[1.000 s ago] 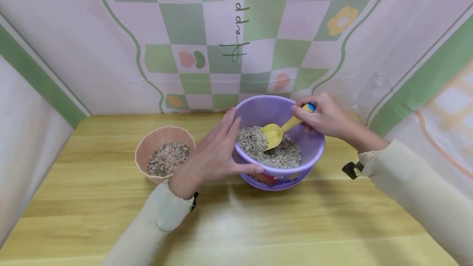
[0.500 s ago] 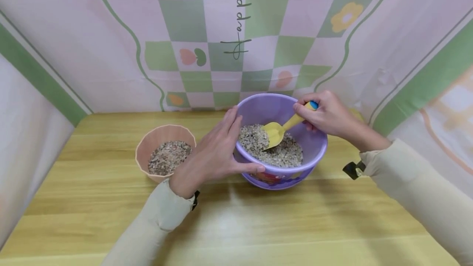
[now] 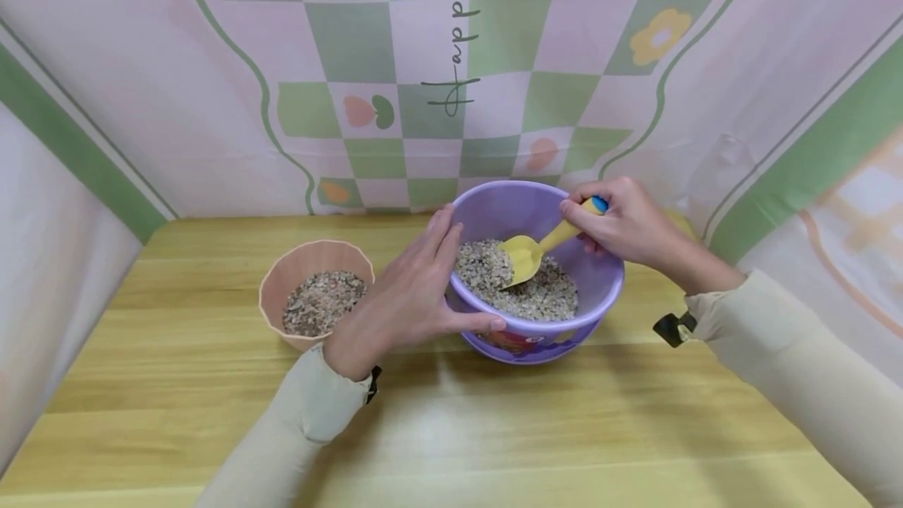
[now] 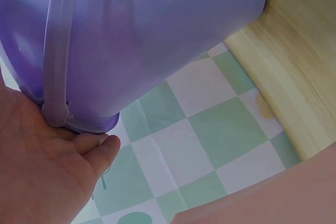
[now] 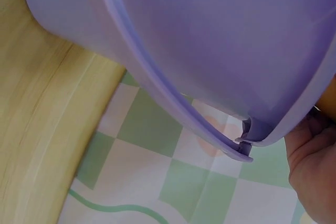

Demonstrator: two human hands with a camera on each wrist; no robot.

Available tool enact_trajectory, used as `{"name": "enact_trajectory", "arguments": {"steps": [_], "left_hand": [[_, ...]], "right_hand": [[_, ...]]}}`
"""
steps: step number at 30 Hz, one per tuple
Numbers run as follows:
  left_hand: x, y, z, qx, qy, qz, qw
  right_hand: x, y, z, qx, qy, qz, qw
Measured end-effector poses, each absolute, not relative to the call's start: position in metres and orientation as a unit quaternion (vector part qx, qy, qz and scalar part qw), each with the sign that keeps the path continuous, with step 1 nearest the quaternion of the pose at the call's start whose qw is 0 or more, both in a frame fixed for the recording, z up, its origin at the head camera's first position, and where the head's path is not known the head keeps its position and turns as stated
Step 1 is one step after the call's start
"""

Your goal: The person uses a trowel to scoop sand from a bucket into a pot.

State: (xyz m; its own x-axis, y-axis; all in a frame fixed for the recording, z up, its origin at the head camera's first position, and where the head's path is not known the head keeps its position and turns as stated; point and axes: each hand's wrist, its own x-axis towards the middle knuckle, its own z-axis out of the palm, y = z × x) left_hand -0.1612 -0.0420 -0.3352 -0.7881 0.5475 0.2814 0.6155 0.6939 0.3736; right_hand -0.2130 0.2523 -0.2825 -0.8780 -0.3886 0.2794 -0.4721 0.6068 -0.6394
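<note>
A purple bucket (image 3: 607, 292) with coarse sand (image 3: 546, 292) in it stands on the wooden table. My right hand (image 3: 624, 222) grips the handle of a yellow toy shovel (image 3: 560, 235) over the bucket's right rim. The shovel's blade rests in the sand, its front edge partly buried. Against the bucket's left side lies my left hand (image 3: 405, 288), fingers extended along the rim and thumb stretched across the front. In the left wrist view, the fingers of that hand (image 4: 47, 166) touch the rim beside the bucket's carrying handle (image 4: 58, 51).
Left of the bucket, partly behind my left hand, sits a peach fluted bowl (image 3: 282, 281) with similar coarse sand inside. A checkered cloth (image 3: 430, 38) hangs behind the table (image 3: 458, 429), and cloth also covers both sides.
Both hands, the bucket and the shovel stay almost as they were. The head view shifts slightly.
</note>
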Motion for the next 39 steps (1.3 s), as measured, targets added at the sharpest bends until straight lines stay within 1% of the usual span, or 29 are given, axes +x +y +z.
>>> {"name": "enact_trajectory", "arguments": {"steps": [16,22,39], "left_hand": [[-0.1614,-0.0414,-0.3345,-0.313,-0.918,-0.232,0.067],[-0.1605,-0.0412,-0.3344,-0.309,-0.921,-0.231,0.06],[-0.1611,-0.0417,-0.335,-0.314,-0.916,-0.239,0.064]], "right_hand": [[-0.2131,0.2497,-0.2859,0.234,-0.888,0.39,0.066],[-0.2127,0.2503,-0.2872,0.227,-0.885,0.401,0.063],[-0.213,0.251,-0.2916,0.226,-0.87,0.435,0.054]]}}
